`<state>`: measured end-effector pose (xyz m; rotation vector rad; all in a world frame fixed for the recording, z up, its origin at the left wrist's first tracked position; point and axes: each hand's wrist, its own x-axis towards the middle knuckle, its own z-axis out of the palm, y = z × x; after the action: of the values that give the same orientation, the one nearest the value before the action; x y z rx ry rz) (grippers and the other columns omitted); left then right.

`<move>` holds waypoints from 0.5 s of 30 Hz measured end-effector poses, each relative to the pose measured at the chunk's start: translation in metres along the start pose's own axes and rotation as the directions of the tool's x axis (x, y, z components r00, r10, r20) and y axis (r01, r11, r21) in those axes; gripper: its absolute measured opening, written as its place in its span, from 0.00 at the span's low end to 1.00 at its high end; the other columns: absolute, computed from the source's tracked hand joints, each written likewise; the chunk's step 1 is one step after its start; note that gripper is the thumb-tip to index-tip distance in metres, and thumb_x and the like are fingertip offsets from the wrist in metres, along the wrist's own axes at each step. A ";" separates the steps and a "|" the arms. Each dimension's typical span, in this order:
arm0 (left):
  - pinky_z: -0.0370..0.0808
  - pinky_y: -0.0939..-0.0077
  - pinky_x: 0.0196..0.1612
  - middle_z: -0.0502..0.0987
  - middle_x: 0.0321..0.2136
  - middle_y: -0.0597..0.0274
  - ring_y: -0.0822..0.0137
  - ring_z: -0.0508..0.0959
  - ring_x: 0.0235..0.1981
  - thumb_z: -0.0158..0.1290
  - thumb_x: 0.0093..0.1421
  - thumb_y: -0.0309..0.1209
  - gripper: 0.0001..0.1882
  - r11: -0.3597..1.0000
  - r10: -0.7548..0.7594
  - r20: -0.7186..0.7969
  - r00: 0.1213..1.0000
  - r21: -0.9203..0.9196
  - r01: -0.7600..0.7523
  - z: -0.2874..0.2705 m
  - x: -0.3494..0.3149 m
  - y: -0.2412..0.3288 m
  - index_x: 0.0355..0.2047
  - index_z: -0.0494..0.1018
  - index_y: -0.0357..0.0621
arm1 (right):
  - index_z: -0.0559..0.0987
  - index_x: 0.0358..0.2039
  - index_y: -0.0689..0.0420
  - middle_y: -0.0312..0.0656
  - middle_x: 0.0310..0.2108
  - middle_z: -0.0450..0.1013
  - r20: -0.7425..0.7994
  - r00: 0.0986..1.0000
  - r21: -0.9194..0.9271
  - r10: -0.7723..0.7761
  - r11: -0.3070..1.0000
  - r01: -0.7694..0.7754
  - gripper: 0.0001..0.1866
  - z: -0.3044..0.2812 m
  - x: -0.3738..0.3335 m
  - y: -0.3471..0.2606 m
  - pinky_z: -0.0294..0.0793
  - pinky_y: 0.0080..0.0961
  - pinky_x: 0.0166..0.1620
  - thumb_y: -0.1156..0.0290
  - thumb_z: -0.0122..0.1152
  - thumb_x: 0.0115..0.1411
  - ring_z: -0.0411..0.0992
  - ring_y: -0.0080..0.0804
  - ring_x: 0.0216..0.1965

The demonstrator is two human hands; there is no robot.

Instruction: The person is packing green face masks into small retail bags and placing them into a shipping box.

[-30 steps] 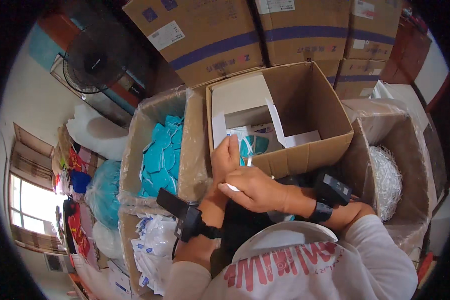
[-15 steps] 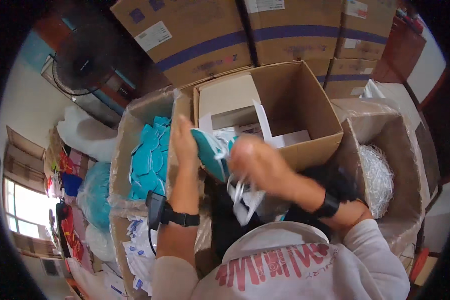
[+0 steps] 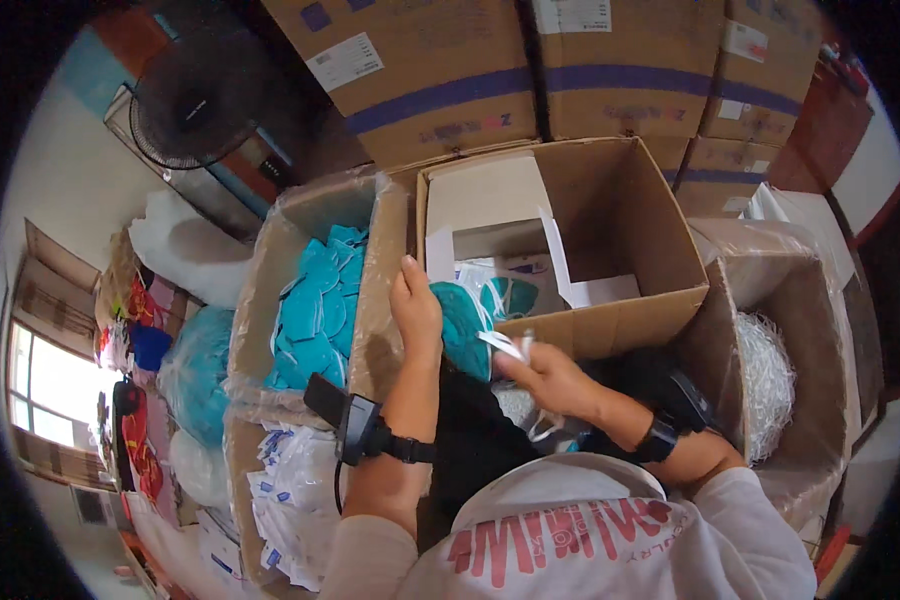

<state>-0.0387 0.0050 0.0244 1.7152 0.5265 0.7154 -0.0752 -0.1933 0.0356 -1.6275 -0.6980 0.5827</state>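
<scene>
My left hand (image 3: 416, 308) is closed on the edge of a teal cup-shaped face mask (image 3: 458, 328), in front of an open white box (image 3: 562, 262). With pinched fingers, my right hand (image 3: 555, 380) grips white elastic straps (image 3: 510, 347) at the mask's right side. Inside the white box lie another teal mask (image 3: 511, 297) and some white packets, partly hidden. That box stands in a large open carton (image 3: 610, 318). More straps hang below my right hand.
To the left, a plastic-lined carton (image 3: 385, 240) holds teal masks (image 3: 315, 310); white packets (image 3: 295, 500) fill another below. White elastic straps (image 3: 766, 390) are heaped in the right-hand carton (image 3: 820, 330). Sealed cartons (image 3: 620, 110) are stacked behind. A fan (image 3: 190, 115) stands far left.
My right hand has moved slightly right and down, with the straps in its fingers. The mask now shows more of its face beside my left hand. The whole view has shifted a little.
</scene>
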 end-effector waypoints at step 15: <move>0.61 0.60 0.24 0.64 0.17 0.38 0.47 0.59 0.19 0.39 0.61 0.40 0.21 0.987 0.024 0.150 0.988 0.151 -0.047 0.034 -0.029 0.034 0.21 0.64 0.32 | 0.69 0.20 0.63 0.42 0.15 0.64 -0.077 0.959 0.116 -0.274 0.952 0.282 0.18 0.033 0.016 -0.078 0.62 0.26 0.23 0.65 0.41 0.62 0.63 0.29 0.18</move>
<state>-0.0361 -0.0470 0.0458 1.9103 0.4582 0.5787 -0.0972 -0.1509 0.1076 -1.3928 -0.8133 0.3637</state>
